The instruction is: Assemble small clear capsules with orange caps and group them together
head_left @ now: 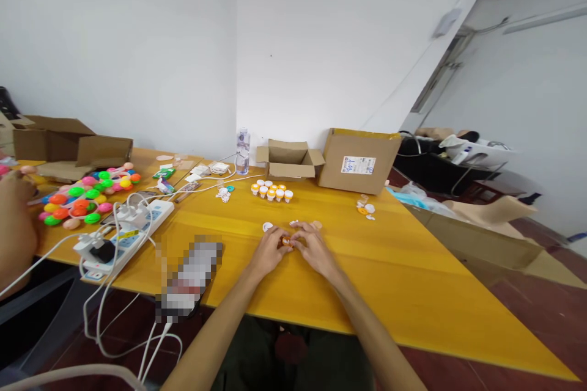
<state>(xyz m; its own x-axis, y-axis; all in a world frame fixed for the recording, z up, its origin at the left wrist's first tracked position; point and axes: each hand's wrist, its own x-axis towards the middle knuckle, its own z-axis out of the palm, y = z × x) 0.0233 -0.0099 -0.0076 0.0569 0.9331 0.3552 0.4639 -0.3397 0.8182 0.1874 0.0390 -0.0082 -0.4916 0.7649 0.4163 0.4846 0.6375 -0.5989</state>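
Note:
Near the middle of the table [389, 275], my left hand [268, 250] and my right hand [315, 248] meet over a small orange round part [286, 241]. Fingers of both hands are closed around its sides, so much of it is hidden. A white disc [267, 227] lies just beyond my left fingers. Past my right fingertips are a small white piece [294, 222] and a pale see-through disc [317, 225]. Farther back stand several small orange-and-white capped jars [271, 195] in rows.
An open carton [291, 170], a taped box [358, 162] and a water bottle [243, 151] line the wall. Loose parts [362, 211] lie right. Left are a phone [190, 278], a power strip [131, 238] with trailing cables, colourful balls [85, 201] and another person's arm [17, 220].

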